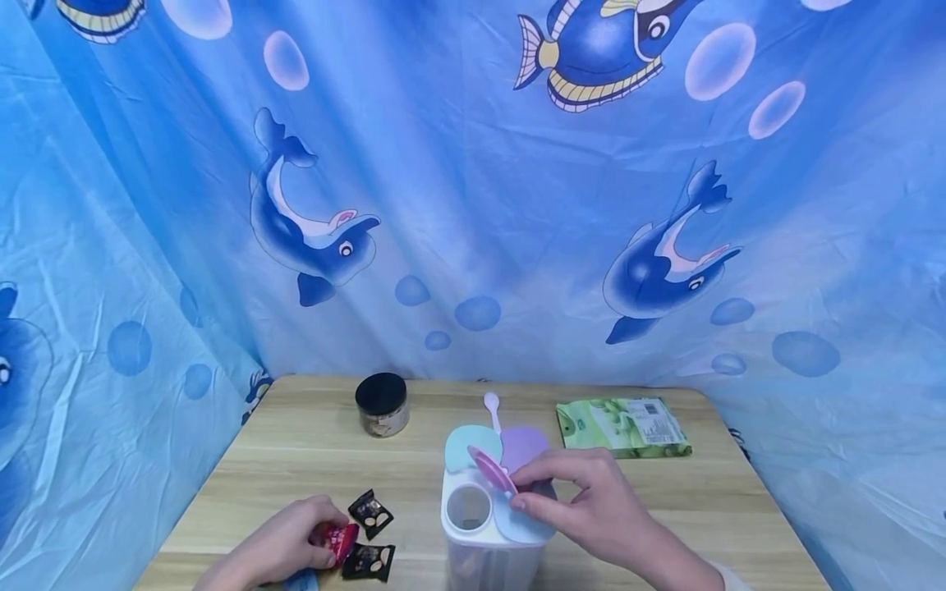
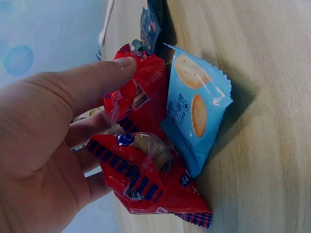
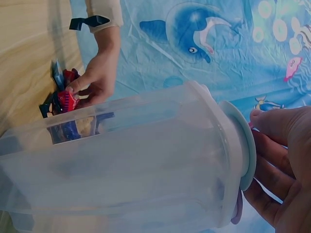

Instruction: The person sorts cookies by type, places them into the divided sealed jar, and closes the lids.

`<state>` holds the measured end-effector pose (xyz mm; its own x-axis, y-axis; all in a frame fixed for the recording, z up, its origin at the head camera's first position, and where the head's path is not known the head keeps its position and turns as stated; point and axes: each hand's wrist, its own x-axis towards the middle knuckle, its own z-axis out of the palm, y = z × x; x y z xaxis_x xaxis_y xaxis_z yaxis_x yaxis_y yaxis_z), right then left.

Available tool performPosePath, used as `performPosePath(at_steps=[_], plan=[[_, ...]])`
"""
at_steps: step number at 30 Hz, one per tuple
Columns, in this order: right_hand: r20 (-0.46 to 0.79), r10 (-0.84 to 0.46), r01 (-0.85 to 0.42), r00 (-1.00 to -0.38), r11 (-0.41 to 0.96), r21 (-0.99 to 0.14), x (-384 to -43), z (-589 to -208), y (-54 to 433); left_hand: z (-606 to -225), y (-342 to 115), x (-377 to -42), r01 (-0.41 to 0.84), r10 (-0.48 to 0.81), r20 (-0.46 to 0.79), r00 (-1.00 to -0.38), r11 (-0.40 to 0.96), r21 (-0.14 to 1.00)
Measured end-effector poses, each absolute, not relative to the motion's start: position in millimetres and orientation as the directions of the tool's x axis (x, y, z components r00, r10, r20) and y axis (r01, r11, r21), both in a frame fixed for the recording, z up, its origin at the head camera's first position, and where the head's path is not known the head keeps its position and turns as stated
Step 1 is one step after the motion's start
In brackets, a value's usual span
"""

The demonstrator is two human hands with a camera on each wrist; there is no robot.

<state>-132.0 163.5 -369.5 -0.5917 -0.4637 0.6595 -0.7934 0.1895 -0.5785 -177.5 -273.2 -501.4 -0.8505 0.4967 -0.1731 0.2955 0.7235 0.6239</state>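
Note:
My left hand (image 1: 291,533) grips a red snack packet (image 2: 151,80) low over the table. A second red packet (image 2: 150,182) lies below it in the left wrist view, beside a light blue cracker packet (image 2: 198,109). Two black packets, one farther (image 1: 371,513) and one nearer (image 1: 369,562), lie just right of that hand. My right hand (image 1: 591,501) pinches the raised pink lid (image 1: 491,471) of a tall translucent container (image 3: 121,170). Beside this lid a round opening (image 1: 469,507) shows. Mint (image 1: 469,443), purple and light blue lids lie flat on the same top.
Behind the container lies a pale spoon (image 1: 492,404). A jar with a black lid (image 1: 382,404) stands at the back left, and a green bag (image 1: 621,427) lies at the back right. A blue sea-patterned curtain (image 1: 473,205) surrounds the wooden table (image 1: 702,517).

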Motion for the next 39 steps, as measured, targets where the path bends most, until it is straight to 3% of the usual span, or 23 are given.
performPosePath(at_steps=[13, 22, 27, 39], plan=[[0.675, -0.457, -0.801, -0.58, 0.171, -0.573, -132, -373, 164, -496, -275, -175, 0.308, 0.475, -0.128, -0.871, 0.73, 0.61], [0.676, -0.458, -0.803, -0.578, 0.167, -0.573, -133, -373, 163, -476, -270, -174, 0.223, 0.449, -0.13, -0.884, 0.651, 0.726], [0.675, -0.455, -0.801, -0.581, 0.169, -0.575, -133, -374, 163, -458, -260, -172, 0.295, 0.457, -0.032, -0.889, 0.623, 0.724], [0.671, -0.458, -0.8, -0.583, 0.181, -0.572, -134, -372, 162, -403, -218, -156, 0.308, 0.349, 0.118, -0.93, 0.561, 0.768]])
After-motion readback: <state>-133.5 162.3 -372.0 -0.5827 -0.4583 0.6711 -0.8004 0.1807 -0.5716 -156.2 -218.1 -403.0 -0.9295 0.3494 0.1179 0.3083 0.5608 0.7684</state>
